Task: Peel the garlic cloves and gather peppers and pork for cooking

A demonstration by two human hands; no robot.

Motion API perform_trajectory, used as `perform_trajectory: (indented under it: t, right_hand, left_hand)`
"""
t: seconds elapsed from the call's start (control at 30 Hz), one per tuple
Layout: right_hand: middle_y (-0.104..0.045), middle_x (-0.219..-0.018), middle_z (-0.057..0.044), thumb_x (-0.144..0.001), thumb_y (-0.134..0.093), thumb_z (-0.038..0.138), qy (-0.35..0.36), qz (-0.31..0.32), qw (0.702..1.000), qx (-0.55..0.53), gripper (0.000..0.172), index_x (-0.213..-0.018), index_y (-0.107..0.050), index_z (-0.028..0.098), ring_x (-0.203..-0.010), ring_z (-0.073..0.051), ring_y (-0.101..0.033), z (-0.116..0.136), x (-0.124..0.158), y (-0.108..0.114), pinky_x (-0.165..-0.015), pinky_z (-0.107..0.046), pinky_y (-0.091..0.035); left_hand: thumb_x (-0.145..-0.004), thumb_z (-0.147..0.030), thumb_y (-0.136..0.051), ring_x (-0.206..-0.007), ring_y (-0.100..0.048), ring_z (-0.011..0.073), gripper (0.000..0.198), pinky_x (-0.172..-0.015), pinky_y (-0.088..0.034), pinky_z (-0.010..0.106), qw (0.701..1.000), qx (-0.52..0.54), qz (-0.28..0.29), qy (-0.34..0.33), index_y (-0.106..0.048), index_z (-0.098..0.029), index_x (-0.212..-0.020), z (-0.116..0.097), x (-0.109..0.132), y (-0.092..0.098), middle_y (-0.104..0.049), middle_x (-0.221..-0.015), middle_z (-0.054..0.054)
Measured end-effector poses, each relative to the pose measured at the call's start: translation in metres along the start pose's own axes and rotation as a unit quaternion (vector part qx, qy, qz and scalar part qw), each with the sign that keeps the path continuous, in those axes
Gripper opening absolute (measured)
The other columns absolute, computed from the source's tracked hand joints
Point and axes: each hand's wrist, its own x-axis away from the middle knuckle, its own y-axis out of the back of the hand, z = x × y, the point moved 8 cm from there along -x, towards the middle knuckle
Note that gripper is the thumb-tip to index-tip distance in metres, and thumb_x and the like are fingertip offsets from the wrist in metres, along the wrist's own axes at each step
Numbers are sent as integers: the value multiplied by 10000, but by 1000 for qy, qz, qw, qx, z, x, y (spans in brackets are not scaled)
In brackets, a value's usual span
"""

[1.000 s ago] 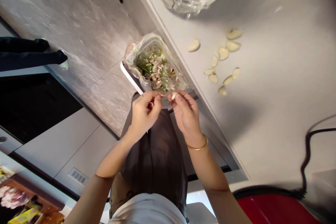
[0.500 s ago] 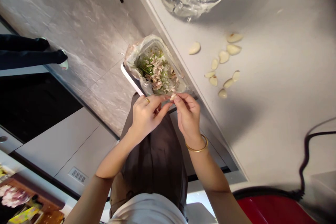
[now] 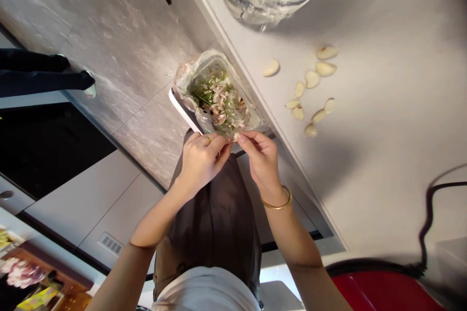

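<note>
A pale garlic clove (image 3: pixel 236 136) sits pinched between the thumb and forefinger of my right hand (image 3: pixel 261 158), which wears a gold bangle at the wrist. My left hand (image 3: pixel 202 158), with a gold ring, has its thumb and forefinger closed at the clove's left end; whether they grip the clove or a bit of its skin is too small to tell. Both hands are over the near edge of a lined bin (image 3: pixel 182 109) holding garlic skins (image 3: pixel 221 104) and green stems. Several peeled garlic cloves (image 3: pixel 312 79) lie on the counter to the right.
A clear ribbed glass bowl (image 3: pixel 255 0) stands on the pale counter (image 3: pixel 383 121) at the top. A black cable (image 3: pixel 426 218) and a red appliance (image 3: pixel 375 286) are at lower right. Another person's dark-trousered legs (image 3: pixel 40 73) show at far left on the tiled floor.
My left thumb and forefinger have closed together at the clove; before, they were apart. The clove and my right fingertips have shifted slightly left. The cloves on the counter lie as before.
</note>
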Motion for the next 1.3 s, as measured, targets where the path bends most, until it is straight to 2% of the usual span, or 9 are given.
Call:
perform_trajectory:
  t: [0.23, 0.4, 0.5, 0.6, 0.7, 0.83, 0.97, 1.1, 1.3]
  right_hand:
    - [-749, -765, 10, -743, -800, 370, -26, 29, 999, 21, 170, -810, -755, 221, -686, -127, -670, -4, -1, 0, -667, -258, -570]
    - [-754, -769, 6, -769, -784, 370, -29, 57, 997, 46, 169, -847, -758, 223, -657, -118, -665, -7, 0, 0, -638, -245, -558]
    - [-757, -802, 0, -804, -755, 361, 20, 35, 996, 85, 154, -871, -751, 223, -712, -133, -682, 0, -1, 1, -688, -271, -567]
    - [-763, -876, -13, -842, -720, 320, 104, 7, 985, 138, 113, -908, -742, 231, -825, -160, -701, 16, 2, 1, -789, -319, -577]
    - [-757, -919, -19, -870, -683, 263, 193, -15, 958, 213, 96, -949, -737, 251, -884, -176, -698, 35, 8, -1, -827, -353, -578]
    - [-753, -922, -31, -862, -676, 198, 291, -18, 908, 300, 140, -974, -728, 266, -899, -201, -693, 53, 19, -8, -847, -401, -570]
    - [-747, -914, -25, -853, -687, 179, 305, -10, 906, 294, 156, -978, -720, 268, -880, -196, -690, 55, 24, -9, -828, -392, -569]
    - [-736, -945, -19, -850, -691, 141, 306, 3, 911, 275, 225, -1023, -723, 282, -890, -186, -679, 53, 25, -7, -809, -373, -566]
    - [-729, -927, -14, -824, -717, 102, 415, 4, 835, 362, 382, -1121, -713, 342, -877, -185, -646, 63, 33, -8, -802, -367, -550]
  left_hand:
    - [-894, -216, -558, -600, -569, 130, 174, -694, -390, 296, 998, 56, -5, 16, -650, -197, -748, 6, -3, 3, -633, -628, -10]
    - [-879, -249, -596, -555, -532, 113, 144, -647, -398, 271, 990, 86, -81, 72, -685, -196, -779, 24, -7, 21, -622, -599, -18]
    - [-909, -339, -602, -544, -510, 107, 284, -613, -381, 262, 988, 111, -68, 82, -664, -185, -678, 27, -10, 20, -593, -569, -10]
    - [-906, -395, -617, -534, -504, 97, 261, -584, -385, 244, 976, 184, -39, 108, -702, -181, -782, 27, -8, 12, -607, -598, -11]
    - [-850, -445, -684, -504, -472, 86, 278, -551, -388, 226, 955, 252, -19, 152, -721, -186, -942, 27, -2, 2, -590, -590, -33]
    - [-844, -432, -692, -510, -459, 82, 270, -540, -391, 219, 941, 288, -14, 178, -724, -187, -952, 28, 3, -7, -607, -620, -25]
    - [-907, -367, -612, -623, -569, 105, 210, -582, -431, 221, 941, 287, -35, 176, -712, -183, -895, 30, 4, -7, -710, -800, 32]
    - [-907, -345, -613, -579, -542, 93, 186, -562, -419, 217, 945, 266, -60, 179, -710, -192, -945, 32, 5, -4, -699, -763, 16]
    - [-875, -374, -648, -533, -477, 81, 228, -494, -358, 210, 932, 316, -31, 177, -723, -170, -808, 24, 8, -6, -658, -672, 7]
